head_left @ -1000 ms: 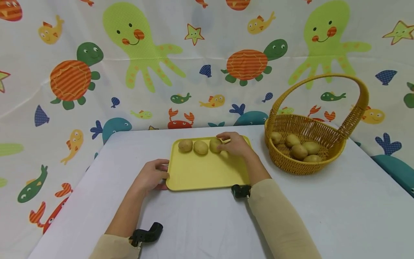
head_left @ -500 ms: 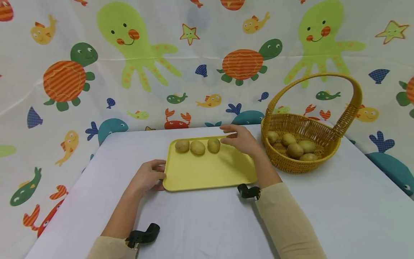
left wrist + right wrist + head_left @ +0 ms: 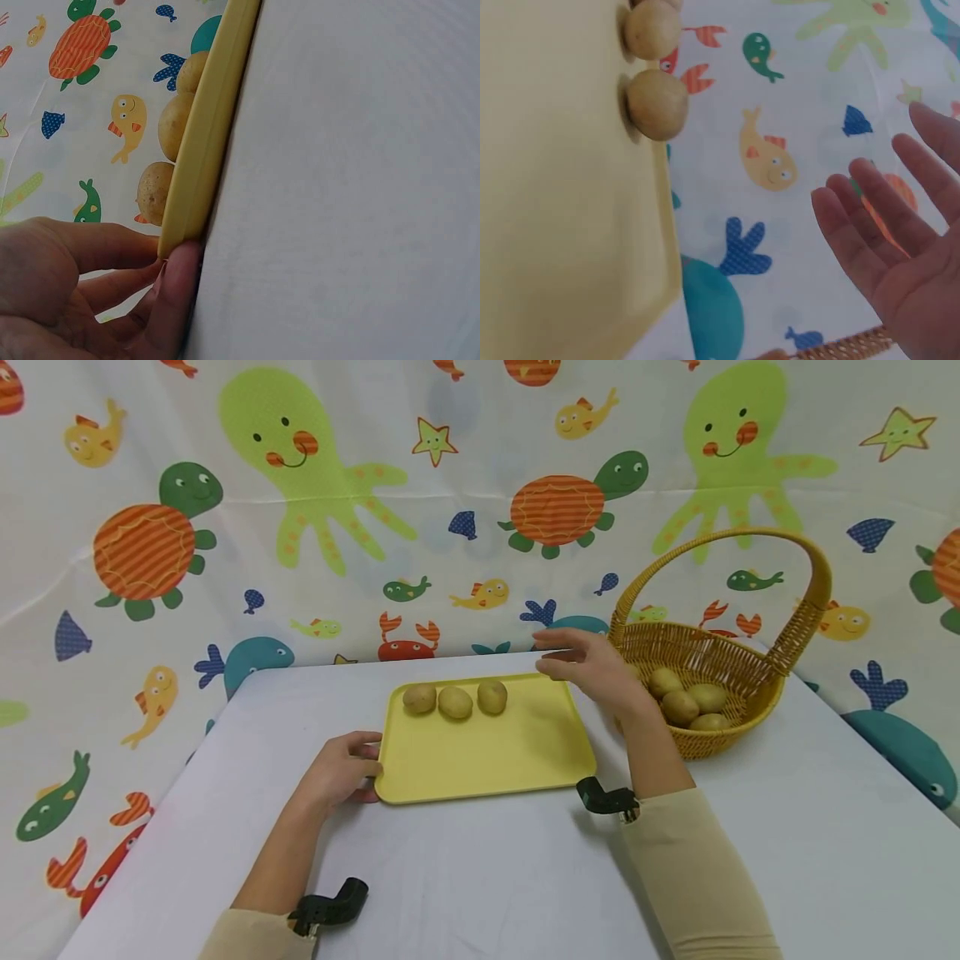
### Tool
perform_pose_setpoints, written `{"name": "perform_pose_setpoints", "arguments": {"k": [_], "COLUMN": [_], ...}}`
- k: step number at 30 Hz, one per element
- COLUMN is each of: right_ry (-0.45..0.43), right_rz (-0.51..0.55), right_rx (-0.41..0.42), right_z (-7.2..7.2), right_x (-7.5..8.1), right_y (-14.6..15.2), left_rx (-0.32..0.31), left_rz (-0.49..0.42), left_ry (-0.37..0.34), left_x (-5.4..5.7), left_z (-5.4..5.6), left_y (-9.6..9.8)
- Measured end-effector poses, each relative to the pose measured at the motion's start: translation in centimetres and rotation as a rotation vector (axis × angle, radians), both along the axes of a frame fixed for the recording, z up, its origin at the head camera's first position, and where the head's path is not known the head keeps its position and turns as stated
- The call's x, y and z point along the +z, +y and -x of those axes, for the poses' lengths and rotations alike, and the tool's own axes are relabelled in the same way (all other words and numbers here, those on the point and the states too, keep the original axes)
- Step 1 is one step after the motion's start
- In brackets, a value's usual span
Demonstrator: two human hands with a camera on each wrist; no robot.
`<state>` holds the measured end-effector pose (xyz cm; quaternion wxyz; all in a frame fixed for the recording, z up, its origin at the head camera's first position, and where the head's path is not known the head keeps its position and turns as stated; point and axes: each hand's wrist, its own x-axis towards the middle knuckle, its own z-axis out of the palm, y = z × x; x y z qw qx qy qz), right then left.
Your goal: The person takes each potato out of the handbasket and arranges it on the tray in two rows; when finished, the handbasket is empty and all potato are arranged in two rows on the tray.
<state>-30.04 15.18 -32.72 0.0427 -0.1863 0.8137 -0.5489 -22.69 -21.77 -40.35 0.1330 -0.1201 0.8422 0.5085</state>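
A yellow tray lies on the white-covered table. Along its far edge sit three potatoes in a row: a left potato, a middle potato and a right potato. My left hand holds the tray's left edge, and the left wrist view shows the fingers pinching the rim near a corner. Raised above the tray's far right corner, my right hand has nothing in it. Its fingers are spread and loosely extended in the right wrist view, apart from the tray and potatoes.
Right of the tray stands a wicker basket with a tall arched handle. Several potatoes lie in it, and my right forearm partly covers its left side. A curtain printed with sea animals hangs behind the table.
My right hand has let go of the right potato, lifted and moved right towards the basket. The potatoes stay in their row. My left hand keeps its place on the tray.
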Motion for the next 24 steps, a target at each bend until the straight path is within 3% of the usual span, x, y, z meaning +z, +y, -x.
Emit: {"name": "perform_pose_setpoints", "arguments": {"k": [6, 19, 24], "right_ry": [0.057, 0.078, 0.035], "right_rz": [-0.038, -0.136, -0.076], "right_rx": [0.021, -0.052, -0.094], "right_z": [-0.4, -1.3, -1.7], "right_x": [0.8, 1.4, 1.7], "right_y": [1.7, 5.3, 7.1], "left_rx": [0.003, 0.017, 0.013], "left_rz": [-0.001, 0.003, 0.001], "left_ry": [0.003, -0.013, -0.014], "left_x": [0.0, -0.1, -0.1], "left_z": [0.0, 0.1, 0.0], "left_y": [0.0, 0.0, 0.0]}}
